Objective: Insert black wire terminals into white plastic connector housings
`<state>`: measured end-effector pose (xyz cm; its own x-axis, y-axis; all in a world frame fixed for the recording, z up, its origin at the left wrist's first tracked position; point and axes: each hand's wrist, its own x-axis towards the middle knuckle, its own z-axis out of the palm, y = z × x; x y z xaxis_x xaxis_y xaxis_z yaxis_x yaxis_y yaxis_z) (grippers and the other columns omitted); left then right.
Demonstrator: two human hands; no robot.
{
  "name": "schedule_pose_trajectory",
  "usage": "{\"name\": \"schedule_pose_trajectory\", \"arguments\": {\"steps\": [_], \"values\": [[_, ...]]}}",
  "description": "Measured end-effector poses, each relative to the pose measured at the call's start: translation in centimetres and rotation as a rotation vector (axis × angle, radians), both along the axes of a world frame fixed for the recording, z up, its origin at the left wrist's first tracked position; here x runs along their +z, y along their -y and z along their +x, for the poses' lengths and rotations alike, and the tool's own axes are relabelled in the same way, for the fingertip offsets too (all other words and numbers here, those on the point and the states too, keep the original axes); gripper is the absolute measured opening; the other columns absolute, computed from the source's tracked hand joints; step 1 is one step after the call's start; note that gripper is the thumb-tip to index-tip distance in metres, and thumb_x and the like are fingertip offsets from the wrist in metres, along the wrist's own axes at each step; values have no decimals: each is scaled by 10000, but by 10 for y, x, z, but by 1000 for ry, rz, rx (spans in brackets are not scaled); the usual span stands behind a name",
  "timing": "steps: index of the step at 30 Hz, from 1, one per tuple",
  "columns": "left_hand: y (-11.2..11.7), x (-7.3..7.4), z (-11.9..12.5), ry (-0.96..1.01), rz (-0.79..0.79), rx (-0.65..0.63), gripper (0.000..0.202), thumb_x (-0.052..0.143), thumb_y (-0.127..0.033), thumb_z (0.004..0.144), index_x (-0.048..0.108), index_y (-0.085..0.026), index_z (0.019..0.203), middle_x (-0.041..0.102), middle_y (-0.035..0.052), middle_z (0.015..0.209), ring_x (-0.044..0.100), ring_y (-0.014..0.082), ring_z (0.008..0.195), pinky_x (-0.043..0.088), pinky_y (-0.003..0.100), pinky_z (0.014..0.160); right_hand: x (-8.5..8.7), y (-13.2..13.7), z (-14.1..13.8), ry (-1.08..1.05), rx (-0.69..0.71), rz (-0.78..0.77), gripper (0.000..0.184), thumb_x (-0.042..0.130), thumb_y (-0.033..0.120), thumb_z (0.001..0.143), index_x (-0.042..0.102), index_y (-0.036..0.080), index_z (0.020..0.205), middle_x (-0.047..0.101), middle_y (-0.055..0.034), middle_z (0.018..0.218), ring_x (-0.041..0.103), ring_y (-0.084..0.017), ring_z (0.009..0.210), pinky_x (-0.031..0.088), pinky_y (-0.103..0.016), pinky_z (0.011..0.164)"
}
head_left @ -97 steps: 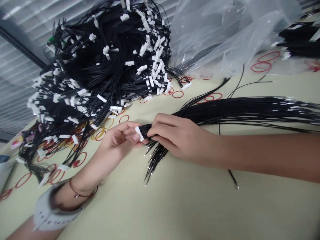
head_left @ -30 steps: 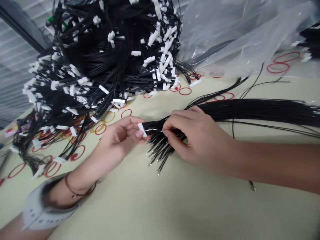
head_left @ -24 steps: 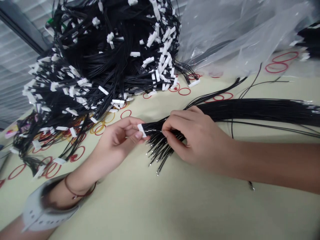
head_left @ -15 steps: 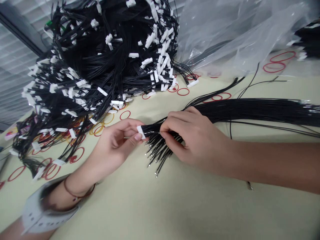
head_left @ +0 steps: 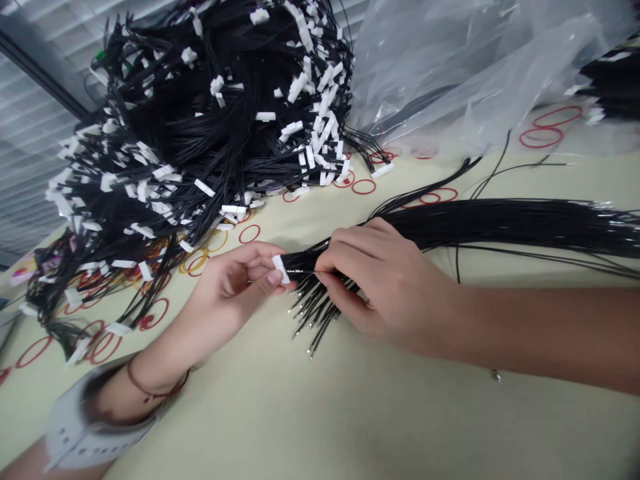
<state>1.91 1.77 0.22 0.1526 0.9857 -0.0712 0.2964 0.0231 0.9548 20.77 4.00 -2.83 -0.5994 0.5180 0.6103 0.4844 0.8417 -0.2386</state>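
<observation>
White connector (head_left: pixel 281 269) | hands: left hand (head_left: pixel 233 287) pinching it; right hand (head_left: pixel 383 277) pinching black wire (head_left: pixel 304 271) near it | contact unclear

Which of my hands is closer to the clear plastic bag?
Right. Your right hand, pinching a black wire, is in front of the plastic bag, not touching it; your left hand, holding a white connector, is farther left.

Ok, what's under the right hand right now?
Black wire ends with shiny tips fan out from under the right hand, and a long black bundle shows beyond it. The hand covers the stretch between, so whether they join cannot be seen.
</observation>
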Motion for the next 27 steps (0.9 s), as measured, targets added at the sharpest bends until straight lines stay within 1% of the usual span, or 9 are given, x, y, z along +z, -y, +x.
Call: {"name": "schedule_pose_trajectory", "arguments": {"steps": [3, 6, 8, 10, 13, 19, 24, 27], "values": [[1, -1, -1, 1, -13, 9, 112, 613, -141, 745, 620, -168, 854, 621, -8, 673, 605, 97, 653, 474, 147, 595, -1, 0, 0, 14, -8, 14, 163, 402, 128, 803, 550, 116, 736, 504, -31, 691, 414, -114, 608, 284, -271, 628], [1, -1, 0, 11, -11, 6, 140, 638, -119, 715, 626, -166, 846, 615, -15, 654, 607, 102, 635, 482, 163, 594, -1, 0, 0, 1, -16, 0, 147, 407, 138, 804, 540, 122, 742, 503, -27, 697, 408, -112, 604, 287, -268, 627], [1, -1, 0, 11, 12, -6, 149, 645, -115, 703, 630, -171, 840, 616, -18, 642, 611, 109, 626, 490, 176, 598, -1, 0, 0, 0, -16, -7, 149, 407, 143, 807, 539, 122, 742, 497, -24, 692, 404, -110, 600, 288, -269, 626], [1, -2, 0, -12, 37, -18, 137, 631, -132, 721, 630, -180, 849, 632, -8, 659, 619, 119, 633, 495, 183, 594, -2, -1, -1, 1, -14, -15, 156, 407, 148, 812, 543, 120, 739, 493, -21, 687, 401, -109, 600, 290, -269, 625], [1, -4, -1, -49, 55, -20, 114, 603, -154, 755, 626, -184, 863, 651, 9, 684, 627, 125, 641, 494, 177, 579, -1, -1, 0, -3, -8, -28, 160, 415, 150, 814, 549, 114, 735, 493, -19, 686, 405, -108, 609, 295, -267, 626], [3, -3, -2, -23, 27, -28, 103, 598, -150, 766, 624, -187, 858, 652, 3, 695, 618, 100, 645, 486, 141, 592, -1, 0, 0, 6, -2, -53, 158, 421, 157, 810, 555, 112, 739, 500, -22, 684, 419, -110, 613, 299, -271, 632], [2, -3, -1, -46, 38, -33, 113, 591, -148, 769, 622, -189, 870, 653, 5, 701, 615, 105, 645, 483, 149, 585, -1, 0, 0, 0, 6, -57, 157, 427, 151, 806, 559, 107, 735, 502, -24, 681, 420, -109, 608, 300, -274, 627], [1, -3, 0, -59, 49, -32, 118, 597, -126, 753, 627, -183, 852, 641, -5, 670, 615, 105, 641, 479, 148, 587, -1, -1, 0, -12, 29, -65, 157, 428, 149, 810, 562, 105, 740, 504, -27, 691, 422, -108, 615, 306, -270, 624]]}}
